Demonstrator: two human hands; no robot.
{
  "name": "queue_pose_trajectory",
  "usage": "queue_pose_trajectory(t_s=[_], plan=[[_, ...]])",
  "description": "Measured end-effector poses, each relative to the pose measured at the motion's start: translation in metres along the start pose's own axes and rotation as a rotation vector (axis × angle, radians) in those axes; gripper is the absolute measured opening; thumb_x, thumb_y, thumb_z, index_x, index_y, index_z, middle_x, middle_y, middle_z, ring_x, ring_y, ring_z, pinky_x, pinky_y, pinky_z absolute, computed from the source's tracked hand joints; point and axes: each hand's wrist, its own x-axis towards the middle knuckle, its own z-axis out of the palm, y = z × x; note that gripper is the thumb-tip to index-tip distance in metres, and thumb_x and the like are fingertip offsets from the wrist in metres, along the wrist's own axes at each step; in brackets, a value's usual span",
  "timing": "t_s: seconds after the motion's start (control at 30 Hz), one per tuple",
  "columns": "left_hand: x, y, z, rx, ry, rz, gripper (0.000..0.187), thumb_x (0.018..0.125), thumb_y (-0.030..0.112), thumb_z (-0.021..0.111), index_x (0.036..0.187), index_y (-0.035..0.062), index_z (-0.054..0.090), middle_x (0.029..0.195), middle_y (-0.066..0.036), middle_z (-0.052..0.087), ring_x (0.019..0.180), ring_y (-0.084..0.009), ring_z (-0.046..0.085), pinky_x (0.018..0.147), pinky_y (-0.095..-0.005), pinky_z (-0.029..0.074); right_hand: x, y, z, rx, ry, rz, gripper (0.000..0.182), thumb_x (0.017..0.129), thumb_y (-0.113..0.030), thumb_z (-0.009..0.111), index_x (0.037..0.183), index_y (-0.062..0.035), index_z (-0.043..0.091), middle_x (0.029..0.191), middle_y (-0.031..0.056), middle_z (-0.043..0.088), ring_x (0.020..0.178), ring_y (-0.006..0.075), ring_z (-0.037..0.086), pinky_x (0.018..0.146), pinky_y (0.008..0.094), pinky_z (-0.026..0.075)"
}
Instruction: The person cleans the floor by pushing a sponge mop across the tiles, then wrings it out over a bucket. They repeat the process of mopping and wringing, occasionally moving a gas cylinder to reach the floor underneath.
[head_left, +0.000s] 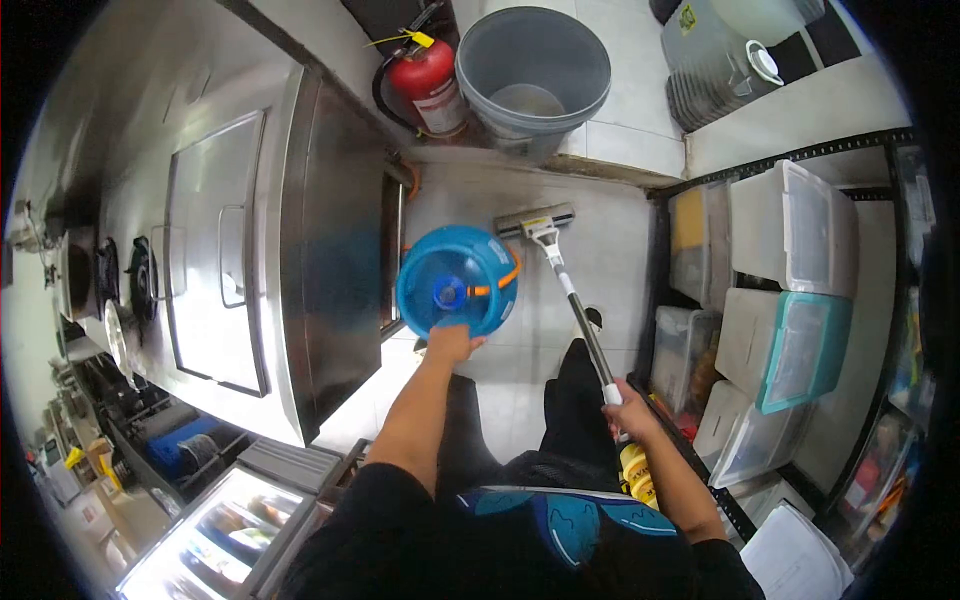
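Note:
A round blue bucket point(415, 295) with an orange handle stands in front of me, a blue fitting inside it. My left hand point(452, 345) is closed on its near rim. In my right hand point(630, 412) is the pole of a flat mop point(590, 335), gripped near a white section. The mop's head point(535, 220) lies on the tiled floor just right of and beyond the bucket. The fingertips of my left hand are partly hidden by the rim.
A stainless steel counter point(340, 250) borders the left. Ahead stand a red fire extinguisher point(430, 85) and a grey bin point(535, 60) on a raised step. A rack with storage boxes point(790, 230) lines the right. Yellow containers point(636, 470) are beside my right leg.

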Motion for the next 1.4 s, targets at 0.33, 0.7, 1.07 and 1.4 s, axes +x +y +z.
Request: queue_pose_trajectory(t_s=[0.33,0.7,1.07,1.4], plan=[[-0.083,-0.006,0.027,-0.019,-0.235,0.024,0.062,0.071,0.048,0.061,0.115,0.0052,0.050,0.123,-0.017,0.046,0.116,-0.0315,0.040,0.095,-0.0420,0.031,0.012,-0.003,0.012,-0.059,-0.045,0.014,0.075,0.073,0.003,0.051,0.137,-0.0146,0.016,0.058,0.0074,0.050,0.039,0.0142,0.047,0.034,0.0303,0.043],[-0.099,-0.023,0.031,-0.003,0.033,0.082,0.039,0.076,0.042,0.058,0.091,0.0069,0.061,0.088,-0.013,0.061,0.090,-0.0284,0.056,0.080,-0.0392,0.042,0.066,-0.034,0.110,0.186,-0.050,-0.015,0.076,0.072,0.003,0.049,0.137,-0.0171,0.013,0.058,0.0043,0.044,0.041,0.0138,0.045,0.033,0.0303,0.040],[-0.191,-0.049,-0.179,0.039,0.934,0.142,0.023,0.066,0.012,0.065,0.086,0.0072,0.055,0.096,-0.008,0.054,0.098,-0.0273,0.049,0.090,-0.0464,0.032,0.084,-0.079,0.181,0.401,-0.087,-0.041,0.072,0.075,-0.001,0.049,0.135,-0.0164,0.012,0.064,0.0081,0.047,0.043,0.0162,0.046,0.032,0.0333,0.040],[-0.206,-0.072,-0.196,0.187,0.739,0.031,0.031,0.064,0.025,0.068,0.091,0.0111,0.058,0.118,-0.006,0.047,0.119,-0.0257,0.036,0.099,-0.0568,0.018,0.094,-0.151,0.220,0.677,-0.213,-0.040,0.039,0.074,0.002,0.051,0.103,-0.0125,0.030,0.062,0.0081,0.044,0.044,0.0188,0.047,0.035,0.0367,0.041]])
